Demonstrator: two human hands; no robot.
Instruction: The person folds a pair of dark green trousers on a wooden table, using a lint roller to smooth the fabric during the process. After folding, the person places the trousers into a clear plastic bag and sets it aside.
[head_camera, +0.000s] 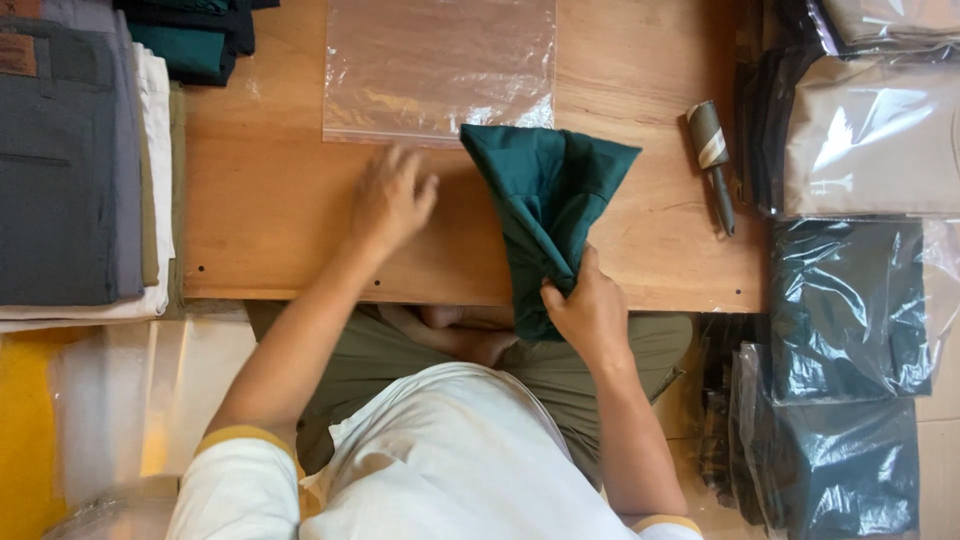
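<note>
While the right hand (590, 312) pinches the near end of a folded dark green garment (545, 205) at the table's front edge, I note its far end lies touching the mouth of a clear zip bag (438, 65) flat on the wooden table (270, 220). I see the left hand (392, 198) open, fingers spread, holding nothing, just below the bag's lower left corner. A lint roller (712, 150) lies right of the garment. Bagged garments, beige (870, 140) and dark (845, 310), stack at right; folded trousers (60, 160), with a small brown rectangular patch at the waistband, stack at left.
</note>
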